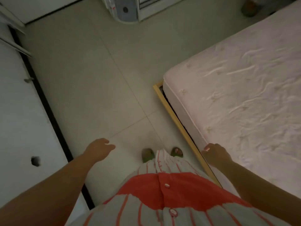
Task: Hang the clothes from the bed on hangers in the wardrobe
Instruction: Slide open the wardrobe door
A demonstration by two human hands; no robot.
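Observation:
I look straight down at a tiled floor between the bed [244,88] on the right and the white wardrobe [19,115] on the left. The bed shows only a wrinkled pink sheet; no clothes lie on the part in view. My left hand [99,149] hangs over the floor with loosely curled fingers and holds nothing. My right hand [215,154] hovers beside the bed's near edge, fingers loosely curled, also holding nothing. No hangers are in view.
A wooden bed frame [175,118] juts out along the mattress edge near my feet. A white fan or appliance [125,10] stands on the floor at the far end, beside a white cabinet [156,7]. A dark strip runs along the wardrobe's base.

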